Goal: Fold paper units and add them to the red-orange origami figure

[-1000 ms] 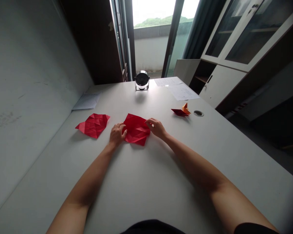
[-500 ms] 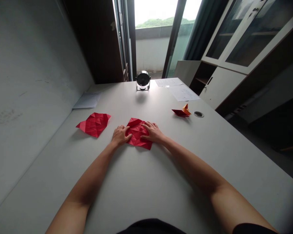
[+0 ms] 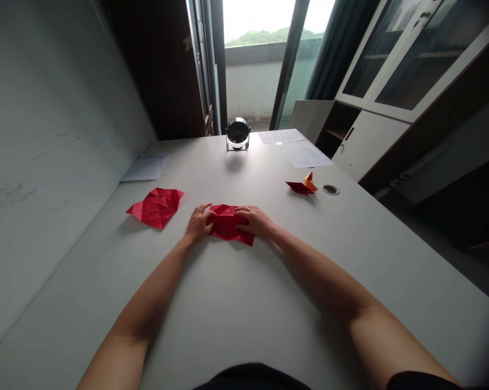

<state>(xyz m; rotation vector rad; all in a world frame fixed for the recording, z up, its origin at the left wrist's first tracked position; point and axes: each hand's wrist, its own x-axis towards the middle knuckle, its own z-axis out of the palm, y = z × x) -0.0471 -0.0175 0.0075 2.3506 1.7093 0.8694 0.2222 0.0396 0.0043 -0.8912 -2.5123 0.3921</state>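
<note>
The left hand (image 3: 198, 223) and right hand (image 3: 256, 221) had closed in and lay flat, pressing the red paper (image 3: 227, 227) on the counter (image 3: 244, 314), now folded narrower than before, a second sheet (image 3: 155, 206) at its ten o'clock.

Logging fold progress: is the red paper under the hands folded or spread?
Folded: red paper lies as a narrow band pressed under left hand and right hand.
</note>
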